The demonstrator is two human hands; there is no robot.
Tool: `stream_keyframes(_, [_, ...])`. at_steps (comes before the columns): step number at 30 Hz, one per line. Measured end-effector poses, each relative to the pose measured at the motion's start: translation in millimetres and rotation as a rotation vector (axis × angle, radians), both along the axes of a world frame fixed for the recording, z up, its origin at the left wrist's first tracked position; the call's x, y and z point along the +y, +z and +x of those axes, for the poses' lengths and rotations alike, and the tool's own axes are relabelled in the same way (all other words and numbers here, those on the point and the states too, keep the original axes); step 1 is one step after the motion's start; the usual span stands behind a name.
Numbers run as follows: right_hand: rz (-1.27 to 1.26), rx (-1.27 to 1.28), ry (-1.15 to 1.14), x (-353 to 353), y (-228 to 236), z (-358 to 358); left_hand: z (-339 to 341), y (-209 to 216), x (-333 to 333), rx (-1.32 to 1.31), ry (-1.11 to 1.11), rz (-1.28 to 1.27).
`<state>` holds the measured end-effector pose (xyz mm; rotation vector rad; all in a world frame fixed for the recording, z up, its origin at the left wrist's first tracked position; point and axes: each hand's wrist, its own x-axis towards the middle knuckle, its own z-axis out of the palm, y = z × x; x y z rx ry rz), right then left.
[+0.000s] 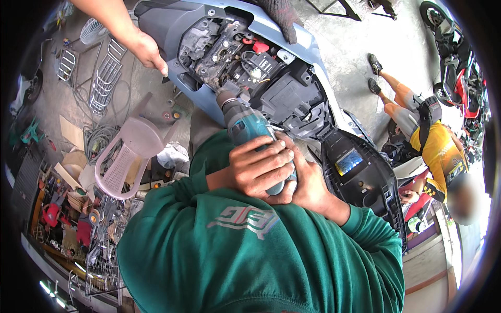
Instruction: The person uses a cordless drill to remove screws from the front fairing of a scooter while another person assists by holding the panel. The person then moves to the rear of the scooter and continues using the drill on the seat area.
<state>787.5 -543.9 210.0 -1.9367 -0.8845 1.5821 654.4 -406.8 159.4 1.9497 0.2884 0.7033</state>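
Concrete workshop floor (342,44) lies around an opened scooter (309,48); at its near side I see the left hand (262,166) and right hand (310,180) clasping a teal drill (249,127), chuck (226,98) toward the uncovered frame (223,56), contact unclear.

Lettering (245,215) on green sweatshirt (245,261), yellow shirt (433,143); blue-yellow label (349,162) on black panel (360,190)

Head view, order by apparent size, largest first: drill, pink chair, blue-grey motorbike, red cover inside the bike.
1. Blue-grey motorbike
2. Drill and pink chair: too alike to rank; the drill is nearer and partly hidden
3. Red cover
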Motion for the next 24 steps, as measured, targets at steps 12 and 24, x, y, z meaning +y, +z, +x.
stream_keyframes(12, [0.042,-0.001,-0.015,0.4,-1.8,0.5,1.6,-1.1,0.0,0.010,-0.012,-0.005])
stream_keyframes(24, [0.088,0.023,-0.053,3.1,-0.9,-0.9,2.7,-3.2,1.0,0.010,-0.030,-0.022])
